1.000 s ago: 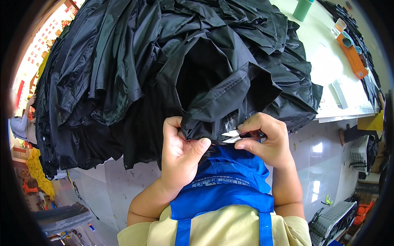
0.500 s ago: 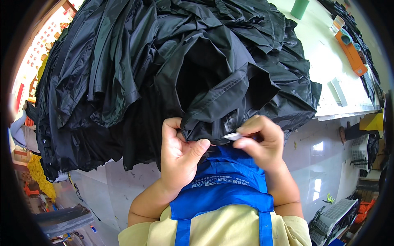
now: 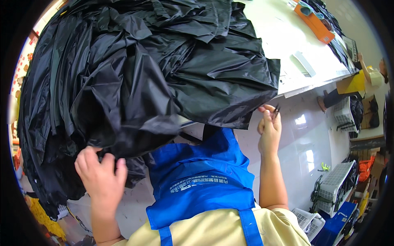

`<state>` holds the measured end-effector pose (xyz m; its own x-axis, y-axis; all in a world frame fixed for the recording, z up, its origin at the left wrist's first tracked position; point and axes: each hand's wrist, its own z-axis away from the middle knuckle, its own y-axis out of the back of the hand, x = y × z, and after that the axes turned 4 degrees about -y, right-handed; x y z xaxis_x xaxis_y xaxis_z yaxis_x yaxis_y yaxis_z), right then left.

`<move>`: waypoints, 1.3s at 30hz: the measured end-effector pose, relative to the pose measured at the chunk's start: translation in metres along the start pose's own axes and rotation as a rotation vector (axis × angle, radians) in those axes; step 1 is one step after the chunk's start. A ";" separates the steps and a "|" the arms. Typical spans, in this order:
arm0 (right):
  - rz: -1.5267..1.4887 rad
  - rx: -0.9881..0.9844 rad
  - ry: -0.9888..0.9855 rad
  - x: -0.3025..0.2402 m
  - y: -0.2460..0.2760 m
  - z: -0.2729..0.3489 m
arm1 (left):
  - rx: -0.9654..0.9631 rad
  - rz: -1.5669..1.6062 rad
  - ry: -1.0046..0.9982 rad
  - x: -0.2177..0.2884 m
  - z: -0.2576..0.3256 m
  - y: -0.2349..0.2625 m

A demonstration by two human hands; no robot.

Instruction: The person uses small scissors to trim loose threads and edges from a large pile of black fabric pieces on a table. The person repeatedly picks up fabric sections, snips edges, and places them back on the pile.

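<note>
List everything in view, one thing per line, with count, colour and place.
Pile of fabric: one heap, black, covering the table's left and middle.
Table: one, white, upper right.
Tray: one, orange, far end of the table.
Flat strip: one, grey, on the table near its edge.
Baskets: two or more, white, on the floor at right.
Apron: one, blue, bottom centre.
Left hand: gripping the fabric's lower edge.
Right hand: raised beside the table edge, pinching a small dark tool.
</note>
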<state>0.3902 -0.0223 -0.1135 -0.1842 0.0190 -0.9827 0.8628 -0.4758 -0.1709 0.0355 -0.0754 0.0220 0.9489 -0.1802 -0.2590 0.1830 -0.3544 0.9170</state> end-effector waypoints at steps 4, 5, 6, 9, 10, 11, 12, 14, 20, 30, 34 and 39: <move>-0.319 -0.157 -0.212 -0.013 -0.008 0.020 | 0.220 0.349 -0.565 0.048 -0.032 -0.003; -0.411 -0.192 -0.244 -0.018 -0.009 0.025 | 0.127 0.488 -0.656 0.059 -0.044 -0.006; -0.393 -0.206 -0.138 -0.015 -0.010 0.029 | 0.148 0.616 -0.736 0.074 -0.053 -0.010; -0.215 -0.376 0.040 -0.023 -0.008 0.047 | 0.042 1.268 -0.537 0.119 -0.075 -0.011; -0.141 -0.465 0.063 -0.028 -0.006 0.056 | 0.049 1.361 -0.459 0.134 -0.083 -0.013; 0.144 -0.556 0.309 -0.028 -0.005 0.052 | 0.060 1.451 -0.380 0.144 -0.091 -0.014; 0.223 -0.594 0.411 -0.033 -0.010 0.054 | 0.042 1.382 -0.405 0.147 -0.098 -0.014; 0.328 -0.640 0.499 -0.037 -0.013 0.057 | -0.099 1.279 -0.408 0.148 -0.108 -0.015; 0.423 -0.598 0.640 -0.015 -0.008 0.065 | -0.538 1.421 -0.248 0.135 -0.121 -0.017; 0.388 -0.463 0.804 -0.002 -0.007 0.069 | -0.462 1.998 0.132 0.138 -0.104 -0.049; 0.474 -0.456 0.930 -0.005 -0.002 0.066 | -0.545 2.426 0.388 0.130 -0.090 -0.047; 0.604 -0.493 1.113 -0.007 -0.004 0.068 | -0.543 2.605 0.434 0.124 -0.080 -0.049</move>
<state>0.3566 -0.0804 -0.1008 0.5516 0.7269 -0.4090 0.7934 -0.3059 0.5263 0.1649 -0.0069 -0.0308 -0.6054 0.4264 0.6721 -0.6633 0.1964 -0.7221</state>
